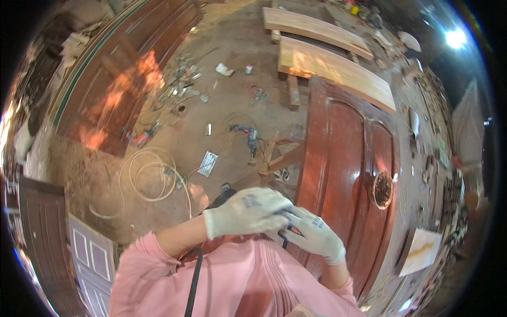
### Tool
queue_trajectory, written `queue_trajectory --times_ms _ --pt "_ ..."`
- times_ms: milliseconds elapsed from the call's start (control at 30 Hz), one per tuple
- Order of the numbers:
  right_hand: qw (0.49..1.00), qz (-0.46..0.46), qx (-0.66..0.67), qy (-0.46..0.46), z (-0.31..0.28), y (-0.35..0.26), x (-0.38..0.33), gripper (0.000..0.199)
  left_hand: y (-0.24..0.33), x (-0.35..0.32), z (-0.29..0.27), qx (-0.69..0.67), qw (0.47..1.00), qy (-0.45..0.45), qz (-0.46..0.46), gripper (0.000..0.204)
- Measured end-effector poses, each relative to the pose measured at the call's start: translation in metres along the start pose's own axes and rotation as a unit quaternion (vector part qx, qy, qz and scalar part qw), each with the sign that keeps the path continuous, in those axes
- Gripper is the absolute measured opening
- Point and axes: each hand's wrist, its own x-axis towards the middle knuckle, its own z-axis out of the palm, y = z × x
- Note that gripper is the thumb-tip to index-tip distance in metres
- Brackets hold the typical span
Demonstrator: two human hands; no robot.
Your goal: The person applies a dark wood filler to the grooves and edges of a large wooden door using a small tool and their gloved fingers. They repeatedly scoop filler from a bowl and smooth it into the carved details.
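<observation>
In front of my pink jacket [253, 280], both hands meet, each in a white work glove with dark fingertips. My left hand [247, 212] reaches across from the left, its fingers pressed together and overlapping those of the other hand. My right hand [313, 235] has its fingers bent inward, with a small dark gap by the thumb. What lies between the fingers, if anything, is hidden. Beside my right hand lies a red-brown panelled wooden door [338, 153], with a round woven basket [381, 190] of dark bits on it.
On the floor ahead are a power drill [251, 138], green-handled scissors [259, 95] and a coiled pale hose [150, 174]. Another door [113, 100] leans at the left. Light wooden boards [332, 68] rest on supports at the far right. A person [409, 43] is in the background.
</observation>
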Motion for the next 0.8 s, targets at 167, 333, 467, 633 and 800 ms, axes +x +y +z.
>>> queue_trajectory --times_ms 167,333,467,633,800 --pt "0.973 -0.022 -0.227 -0.019 0.033 0.060 0.038 0.039 -0.061 -0.109 0.008 0.028 0.944 0.138 -0.299 0.048" --pt "0.959 0.075 -0.214 -0.169 -0.003 0.092 0.112 0.036 -0.140 -0.191 0.004 0.161 0.852 0.085 -0.492 0.057" --pt "0.958 0.194 -0.201 -0.065 -0.019 0.120 0.203 0.045 -0.228 -0.221 0.006 0.104 0.755 0.072 -0.643 0.060" --pt "0.972 0.153 -0.179 -0.024 -0.026 0.142 0.311 0.044 -0.297 -0.277 0.030 -0.175 0.670 0.190 -0.696 0.058" --pt "0.980 0.127 -0.131 -0.080 -0.046 0.110 0.407 0.047 -0.315 -0.299 0.099 -0.165 0.624 0.338 -0.685 0.046"
